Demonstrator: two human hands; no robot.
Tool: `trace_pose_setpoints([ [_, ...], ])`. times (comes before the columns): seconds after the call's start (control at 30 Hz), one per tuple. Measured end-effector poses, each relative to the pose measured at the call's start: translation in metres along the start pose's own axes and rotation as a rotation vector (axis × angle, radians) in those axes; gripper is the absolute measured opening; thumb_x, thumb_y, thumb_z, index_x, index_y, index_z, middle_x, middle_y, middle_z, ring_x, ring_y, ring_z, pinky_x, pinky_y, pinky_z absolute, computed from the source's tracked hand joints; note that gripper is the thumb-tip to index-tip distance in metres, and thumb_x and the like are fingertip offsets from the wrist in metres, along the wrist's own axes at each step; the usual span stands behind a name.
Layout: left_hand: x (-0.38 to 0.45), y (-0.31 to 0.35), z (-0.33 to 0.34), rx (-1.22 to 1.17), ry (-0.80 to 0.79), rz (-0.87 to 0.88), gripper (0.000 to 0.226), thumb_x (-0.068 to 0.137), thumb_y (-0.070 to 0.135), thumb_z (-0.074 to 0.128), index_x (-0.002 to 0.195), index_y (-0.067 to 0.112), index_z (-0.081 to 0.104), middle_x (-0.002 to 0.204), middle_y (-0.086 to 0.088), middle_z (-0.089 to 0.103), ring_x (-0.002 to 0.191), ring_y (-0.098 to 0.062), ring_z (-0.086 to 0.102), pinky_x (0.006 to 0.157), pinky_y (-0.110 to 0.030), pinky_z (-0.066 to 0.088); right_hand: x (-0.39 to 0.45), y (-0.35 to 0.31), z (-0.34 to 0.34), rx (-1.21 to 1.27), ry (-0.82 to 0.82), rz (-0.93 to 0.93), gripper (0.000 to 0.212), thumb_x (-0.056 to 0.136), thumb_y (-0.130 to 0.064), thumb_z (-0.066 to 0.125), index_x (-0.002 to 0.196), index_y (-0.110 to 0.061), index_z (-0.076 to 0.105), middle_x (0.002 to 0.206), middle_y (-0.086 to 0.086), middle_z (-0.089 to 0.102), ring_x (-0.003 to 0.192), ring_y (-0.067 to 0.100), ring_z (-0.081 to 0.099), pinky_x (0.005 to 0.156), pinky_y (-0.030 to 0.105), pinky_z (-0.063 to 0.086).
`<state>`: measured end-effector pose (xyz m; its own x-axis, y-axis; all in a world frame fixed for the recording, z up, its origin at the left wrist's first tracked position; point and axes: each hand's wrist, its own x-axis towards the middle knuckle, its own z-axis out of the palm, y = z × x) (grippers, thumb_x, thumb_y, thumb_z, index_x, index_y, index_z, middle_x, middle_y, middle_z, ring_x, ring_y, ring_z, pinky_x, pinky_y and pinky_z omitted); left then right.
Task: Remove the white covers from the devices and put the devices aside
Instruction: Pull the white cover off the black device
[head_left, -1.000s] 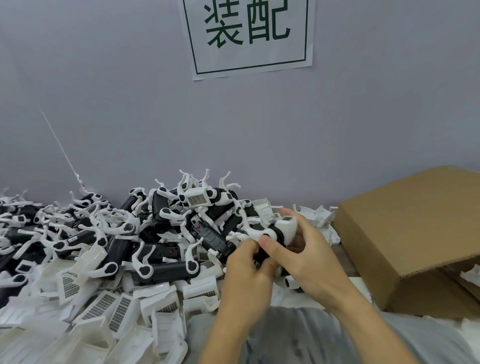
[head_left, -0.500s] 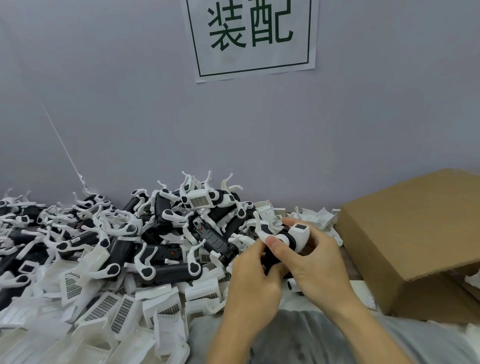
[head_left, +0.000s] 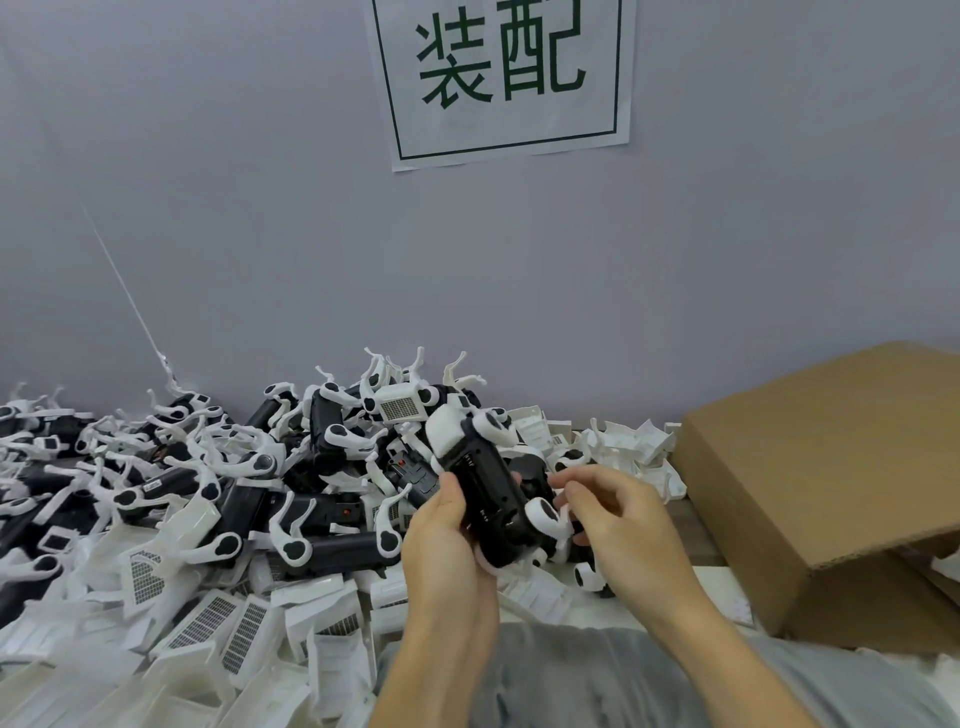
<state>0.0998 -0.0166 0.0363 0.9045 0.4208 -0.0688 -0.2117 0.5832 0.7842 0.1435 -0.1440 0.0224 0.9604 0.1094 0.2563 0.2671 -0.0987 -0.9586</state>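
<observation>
1. Grey matte wall (head_left: 260, 234) behind, with white paper sign (head_left: 501, 78) in green characters.
2. Brown cardboard box (head_left: 831, 467) at right, flat-sided, open flap.
3. Heaped black-and-white devices (head_left: 322, 452) and loose ribbed white covers (head_left: 223, 623) crowding the tabletop.
4. One black device (head_left: 491, 499), white cover (head_left: 447, 436) on its far end, gripped in curled left hand (head_left: 447, 551) fingers above the heap; right hand (head_left: 618, 525) just beside, fingers loosely curled, holding nothing.

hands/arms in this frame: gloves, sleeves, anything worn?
Both bare. The left hand and right hand show no gloves, rings or watch, and the forearms are uncovered all the way to the bottom edge, so no sleeves are in view. No tape, straps or markings. The only clothing visible is grey fabric between the arms.
</observation>
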Motion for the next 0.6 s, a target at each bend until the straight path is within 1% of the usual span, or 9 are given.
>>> trace_pose_setpoints([
  [0.07,0.000,0.003,-0.003,-0.127,-0.052,-0.074,0.047,0.105,0.039,0.041,0.104,0.001,0.069,0.087,-0.013,0.072,0.070,-0.023,0.070,0.059,-0.033,0.056,0.000,-0.001,-0.001,0.005,-0.009,-0.008,0.021,0.099,-0.017,0.057,0.091,-0.027,0.074,0.080,-0.018,0.071,0.078,0.001,0.066,0.072,0.021,0.051],
  [0.17,0.002,0.006,-0.004,-0.175,-0.076,-0.083,0.044,0.088,0.051,0.063,0.102,0.010,0.069,0.081,-0.008,0.065,0.069,-0.021,0.062,0.063,-0.034,0.052,-0.005,-0.008,-0.002,0.071,-0.096,-0.054,0.013,0.096,-0.028,0.064,0.091,-0.023,0.074,0.077,-0.012,0.071,0.076,0.005,0.067,0.065,0.014,0.049],
  [0.23,0.001,0.008,-0.002,-0.209,-0.078,-0.080,0.034,0.070,0.044,0.078,0.084,0.014,0.072,0.074,-0.004,0.062,0.065,-0.018,0.059,0.062,-0.031,0.046,-0.008,-0.013,-0.004,0.133,-0.167,-0.107,0.018,0.087,-0.037,0.072,0.092,-0.020,0.073,0.081,-0.002,0.072,0.080,0.012,0.068,0.068,0.015,0.050],
  [0.33,-0.001,0.008,0.000,-0.252,-0.064,-0.076,0.018,0.071,0.033,0.076,0.062,0.018,0.071,0.065,0.000,0.059,0.055,-0.013,0.057,0.054,-0.028,0.043,-0.011,-0.015,-0.002,0.163,-0.231,-0.116,0.021,0.087,-0.032,0.076,0.095,-0.014,0.070,0.080,0.000,0.071,0.072,0.010,0.065,0.063,0.016,0.048],
  [0.4,-0.001,0.007,-0.001,-0.268,-0.070,-0.065,0.023,0.075,0.035,0.071,0.065,0.015,0.068,0.067,-0.004,0.056,0.055,-0.017,0.054,0.057,-0.032,0.043,-0.011,-0.015,0.003,0.149,-0.257,-0.079,0.011,0.094,-0.020,0.066,0.098,-0.010,0.067,0.075,-0.004,0.069,0.069,0.008,0.064,0.061,0.017,0.047],
  [0.47,-0.002,0.006,0.000,-0.255,-0.116,-0.064,0.031,0.079,0.040,0.068,0.079,0.010,0.064,0.072,-0.009,0.055,0.061,-0.023,0.055,0.068,-0.040,0.047,-0.012,-0.014,0.006,0.149,-0.274,-0.041,0.011,0.096,-0.020,0.062,0.100,-0.009,0.065,0.077,-0.006,0.071,0.070,0.012,0.065,0.060,0.023,0.049],
  [0.53,-0.001,0.005,0.000,-0.252,-0.135,-0.098,0.036,0.081,0.043,0.066,0.092,0.008,0.065,0.083,-0.011,0.059,0.075,-0.026,0.059,0.087,-0.047,0.050,-0.013,-0.015,0.007,0.161,-0.279,-0.009,0.026,0.090,-0.037,0.066,0.099,-0.012,0.065,0.081,-0.005,0.070,0.069,0.015,0.065,0.062,0.028,0.049],
  [0.57,0.000,0.004,0.000,-0.249,-0.149,-0.109,0.037,0.082,0.043,0.066,0.091,0.008,0.069,0.085,-0.011,0.061,0.078,-0.025,0.060,0.091,-0.046,0.049,-0.013,-0.015,0.008,0.150,-0.280,0.005,0.035,0.084,-0.046,0.066,0.098,-0.014,0.065,0.081,-0.005,0.068,0.069,0.016,0.064,0.063,0.030,0.049],
  [0.6,-0.001,0.004,-0.001,-0.229,-0.170,-0.107,0.038,0.082,0.045,0.064,0.084,0.008,0.072,0.083,-0.009,0.062,0.076,-0.023,0.061,0.085,-0.043,0.049,-0.013,-0.014,0.008,0.138,-0.287,0.018,0.040,0.081,-0.051,0.066,0.099,-0.016,0.065,0.081,-0.006,0.066,0.069,0.016,0.064,0.064,0.031,0.048],
])
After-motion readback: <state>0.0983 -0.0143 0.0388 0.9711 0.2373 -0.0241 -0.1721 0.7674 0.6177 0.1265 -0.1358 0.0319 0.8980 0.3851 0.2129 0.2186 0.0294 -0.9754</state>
